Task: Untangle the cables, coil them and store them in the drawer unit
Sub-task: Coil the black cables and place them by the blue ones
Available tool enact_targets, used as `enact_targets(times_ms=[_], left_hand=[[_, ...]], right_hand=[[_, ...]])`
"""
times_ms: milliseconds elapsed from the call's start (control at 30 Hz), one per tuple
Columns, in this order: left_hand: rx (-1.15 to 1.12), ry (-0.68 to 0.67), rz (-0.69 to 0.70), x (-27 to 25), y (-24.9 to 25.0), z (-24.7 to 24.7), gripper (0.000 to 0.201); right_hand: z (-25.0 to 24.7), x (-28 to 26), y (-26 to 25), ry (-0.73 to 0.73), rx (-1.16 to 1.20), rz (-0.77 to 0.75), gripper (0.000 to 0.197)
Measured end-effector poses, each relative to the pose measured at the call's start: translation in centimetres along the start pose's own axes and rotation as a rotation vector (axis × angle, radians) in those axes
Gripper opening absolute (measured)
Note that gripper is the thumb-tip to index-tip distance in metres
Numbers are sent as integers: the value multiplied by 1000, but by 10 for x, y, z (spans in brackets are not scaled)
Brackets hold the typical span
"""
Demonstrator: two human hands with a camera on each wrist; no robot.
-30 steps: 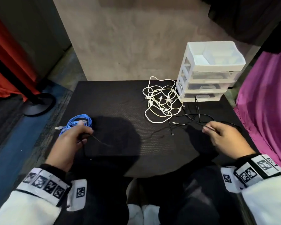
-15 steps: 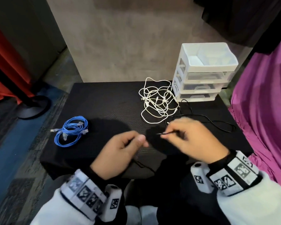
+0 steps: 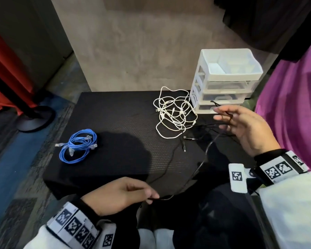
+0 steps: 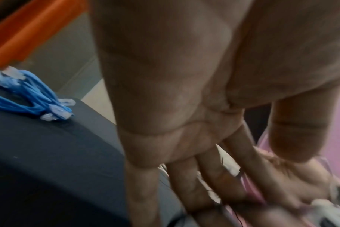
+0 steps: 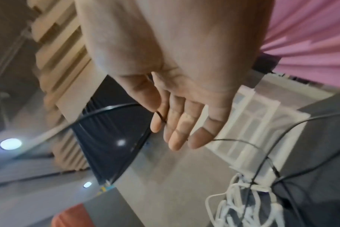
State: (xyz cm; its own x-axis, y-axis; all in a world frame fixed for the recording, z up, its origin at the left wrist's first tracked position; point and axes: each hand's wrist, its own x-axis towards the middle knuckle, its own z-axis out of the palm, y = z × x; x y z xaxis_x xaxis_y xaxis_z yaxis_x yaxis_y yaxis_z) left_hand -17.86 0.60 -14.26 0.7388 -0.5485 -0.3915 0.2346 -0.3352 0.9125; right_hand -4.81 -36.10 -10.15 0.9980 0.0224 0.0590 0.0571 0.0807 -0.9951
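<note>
A thin black cable (image 3: 201,162) runs slack between my two hands over the black table (image 3: 115,123). My left hand (image 3: 152,196) pinches it at the table's near edge. My right hand (image 3: 223,115) is raised in front of the white drawer unit (image 3: 226,81); its fingers are nearly straight, the cable lies looped over them, and the thumb holds the black cable (image 5: 107,109) against the index finger. The tangled white cables (image 3: 174,112) lie left of the unit. A coiled blue cable (image 3: 78,146) rests at the left of the table.
More black cable with small plugs (image 3: 184,146) lies on the table below the white tangle. The unit's drawers look closed. A pink fabric (image 3: 294,105) hangs close on the right. A round stand base (image 3: 34,119) and a red curtain are on the floor side at the left.
My hands have moved apart from the middle of the table. The right one rose toward the drawer unit with the black cable, and the left drew back to the near edge.
</note>
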Motion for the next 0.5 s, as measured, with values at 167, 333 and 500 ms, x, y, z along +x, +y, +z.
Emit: enact_targets(times_ms=[167, 333, 500], left_hand=[[-124, 245, 32, 36, 22, 18, 58], [-702, 284, 68, 64, 76, 24, 68], [-958, 557, 189, 67, 88, 6, 20]], right_hand=[[50, -30, -31, -82, -120, -235, 7], [89, -76, -15, -547, -389, -134, 24], [87, -101, 11, -769, -461, 26, 30]])
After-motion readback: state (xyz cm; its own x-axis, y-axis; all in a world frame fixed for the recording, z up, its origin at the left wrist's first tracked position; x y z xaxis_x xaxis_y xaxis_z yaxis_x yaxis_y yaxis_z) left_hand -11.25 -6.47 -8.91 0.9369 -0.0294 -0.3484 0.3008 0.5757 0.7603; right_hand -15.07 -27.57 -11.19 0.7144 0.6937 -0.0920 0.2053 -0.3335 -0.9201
